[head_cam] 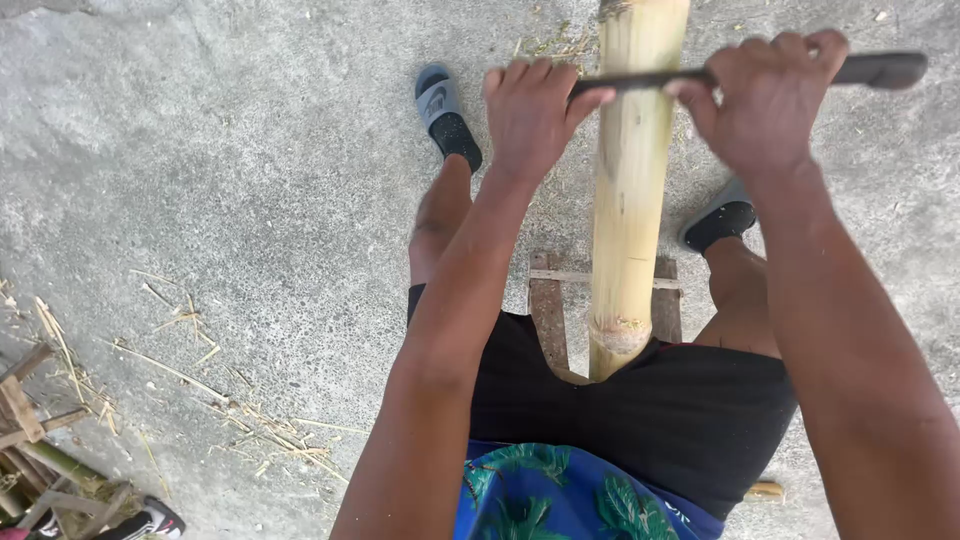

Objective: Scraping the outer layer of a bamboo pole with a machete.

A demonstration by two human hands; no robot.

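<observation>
A thick pale bamboo pole (630, 200) runs from between my thighs up past the top edge. Across it lies a long dark blade (650, 78). My left hand (532, 110) pinches the blade's tip end just left of the pole. My right hand (765, 100) is closed around the dark handle (885, 70) on the pole's right side. Both arms reach forward over my black shorts. The blade's edge rests against the pole's skin near the top.
I sit on a low wooden stool (550, 305) on rough concrete ground (250, 180). Grey slippers are on my feet, one (445, 110) left of the pole, one (720, 218) right. Bamboo shavings (240, 410) and wooden scraps (40, 440) lie at lower left.
</observation>
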